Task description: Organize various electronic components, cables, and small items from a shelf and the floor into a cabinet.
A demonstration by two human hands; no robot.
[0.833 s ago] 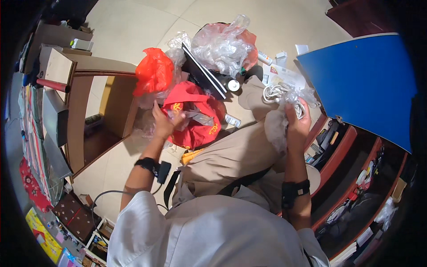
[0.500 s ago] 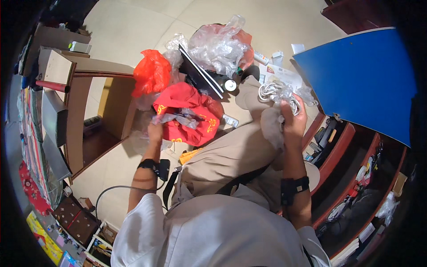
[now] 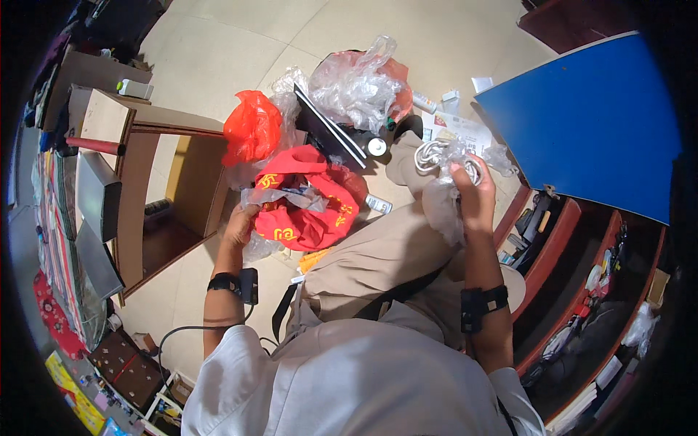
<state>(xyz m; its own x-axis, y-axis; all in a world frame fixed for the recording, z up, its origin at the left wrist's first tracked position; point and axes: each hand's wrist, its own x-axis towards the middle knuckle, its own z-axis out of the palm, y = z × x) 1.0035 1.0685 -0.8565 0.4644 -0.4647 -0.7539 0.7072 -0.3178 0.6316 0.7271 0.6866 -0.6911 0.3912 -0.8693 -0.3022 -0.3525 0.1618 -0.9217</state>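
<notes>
My right hand (image 3: 476, 190) is closed around a coiled white cable (image 3: 434, 154) and a crumpled clear plastic bag (image 3: 442, 207) that hangs below it, above my bent leg. On the left, my left hand (image 3: 238, 222) grips the edge of a red bag (image 3: 336, 227) with yellow printing; its fingertips are partly hidden. The red bag's mouth gapes upward, and a strip of clear plastic (image 3: 265, 196) lies across it, reaching toward my left hand. What lies deeper inside cannot be made out.
Beyond the red bag lie an orange-red plastic bag (image 3: 251, 127), a heap of clear plastic (image 3: 356, 91), a black flat item with white edges (image 3: 331, 127) and a can (image 3: 378, 204). A wooden cabinet frame (image 3: 134, 211) stands left; a blue panel (image 3: 582, 123) and open drawers (image 3: 556, 254) are right.
My left hand has moved left and a little nearer, pulling at the red bag, whose near side now shows more yellow printing. My right hand, with the cable, has shifted slightly left.
</notes>
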